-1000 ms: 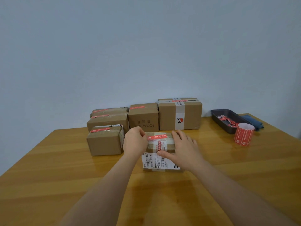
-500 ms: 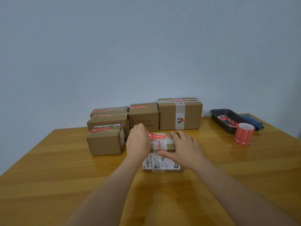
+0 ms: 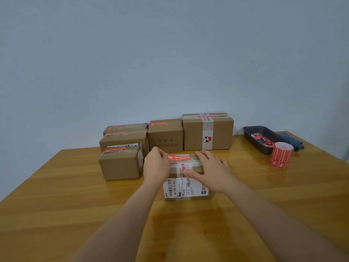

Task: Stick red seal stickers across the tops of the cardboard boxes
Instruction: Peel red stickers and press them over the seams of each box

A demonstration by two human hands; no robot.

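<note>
A small cardboard box [image 3: 186, 188] with a white shipping label on its near face sits mid-table. A red seal sticker [image 3: 179, 157] lies across the far part of its top. My left hand [image 3: 156, 165] curls over the box's left end, fingertips at the sticker's left end. My right hand [image 3: 213, 169] lies flat on the top's right side, fingers straight, thumb pressing on the tape near the middle. The box's left side is hidden behind my left hand.
Several sealed boxes with red stickers stand behind and to the left: one [image 3: 120, 165] close by, a tall one [image 3: 207, 132] at the back. At the right are a roll of red stickers [image 3: 281, 155], a dark tray [image 3: 253, 132] with sticker scraps and a blue cloth [image 3: 291, 139].
Hardly anything: my left hand shifted slightly at the sticker's left end. My right hand and the box stayed put.
</note>
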